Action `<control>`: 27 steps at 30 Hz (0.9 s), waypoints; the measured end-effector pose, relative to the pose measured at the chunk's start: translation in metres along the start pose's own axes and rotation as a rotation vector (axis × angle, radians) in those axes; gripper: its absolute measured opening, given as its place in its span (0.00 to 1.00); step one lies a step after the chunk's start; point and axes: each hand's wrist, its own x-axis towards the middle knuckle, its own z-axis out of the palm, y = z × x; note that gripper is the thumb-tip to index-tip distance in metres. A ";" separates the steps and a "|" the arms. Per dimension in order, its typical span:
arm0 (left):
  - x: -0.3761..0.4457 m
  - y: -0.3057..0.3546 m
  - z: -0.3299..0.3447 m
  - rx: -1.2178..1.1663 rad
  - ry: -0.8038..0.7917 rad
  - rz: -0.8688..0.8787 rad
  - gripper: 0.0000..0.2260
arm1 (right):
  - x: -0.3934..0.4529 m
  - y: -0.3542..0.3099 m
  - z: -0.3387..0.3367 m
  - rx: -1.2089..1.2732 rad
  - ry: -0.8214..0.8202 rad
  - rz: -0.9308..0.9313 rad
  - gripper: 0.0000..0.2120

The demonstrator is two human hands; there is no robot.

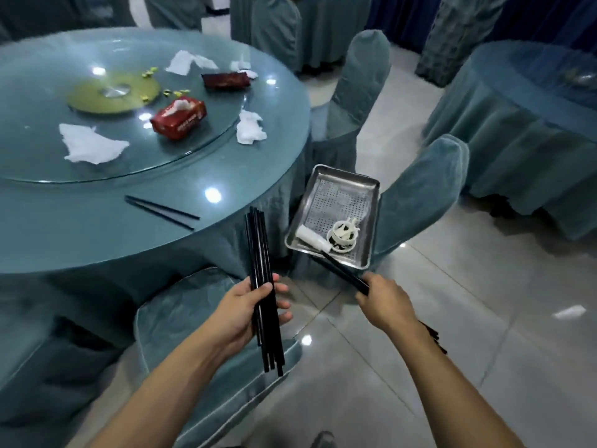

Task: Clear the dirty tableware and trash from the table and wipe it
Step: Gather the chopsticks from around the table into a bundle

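My left hand (248, 305) grips a bundle of several black chopsticks (258, 240), held upright beside the table's near edge. My right hand (384, 300) holds other black chopsticks (339, 270) whose tips reach into a steel tray (336, 195) resting on a chair seat. In the tray lie a white cup (311, 239) on its side and small white bowls with spoons (343, 236). One pair of black chopsticks (161, 210) lies on the round table (97, 231). Crumpled white napkins (90, 145), a red tissue box (179, 118) and a dark red packet (226, 80) sit on the glass turntable (38, 169).
Covered chairs stand around the table: one below my left hand (181, 315), one right of the tray (423, 189), one behind it (358, 79). Another draped table (529, 124) stands at the right. A white scrap (570, 312) lies on the tiled floor.
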 end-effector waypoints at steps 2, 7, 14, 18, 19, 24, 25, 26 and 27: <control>0.006 -0.002 0.009 -0.036 0.068 0.051 0.08 | 0.036 -0.004 -0.005 -0.013 -0.024 -0.102 0.12; 0.008 0.001 -0.001 -0.145 0.246 0.158 0.09 | 0.103 -0.051 0.001 0.000 -0.122 -0.323 0.11; 0.015 0.034 -0.048 -0.278 0.411 0.298 0.10 | 0.152 -0.160 0.022 -0.056 -0.254 -0.560 0.07; 0.034 0.052 -0.071 -0.355 0.481 0.326 0.11 | 0.180 -0.214 0.032 -0.089 -0.282 -0.649 0.07; 0.039 0.056 -0.076 -0.370 0.498 0.328 0.11 | 0.189 -0.227 0.037 -0.093 -0.287 -0.667 0.06; 0.059 0.071 -0.093 -0.431 0.577 0.353 0.10 | 0.228 -0.295 0.058 -0.119 -0.352 -0.762 0.08; 0.064 0.074 -0.097 -0.442 0.602 0.353 0.10 | 0.237 -0.312 0.063 -0.120 -0.358 -0.781 0.08; 0.070 0.078 -0.100 -0.450 0.628 0.351 0.09 | 0.247 -0.329 0.069 -0.119 -0.361 -0.799 0.09; 0.078 0.081 -0.103 -0.454 0.656 0.351 0.09 | 0.258 -0.347 0.075 -0.114 -0.362 -0.818 0.10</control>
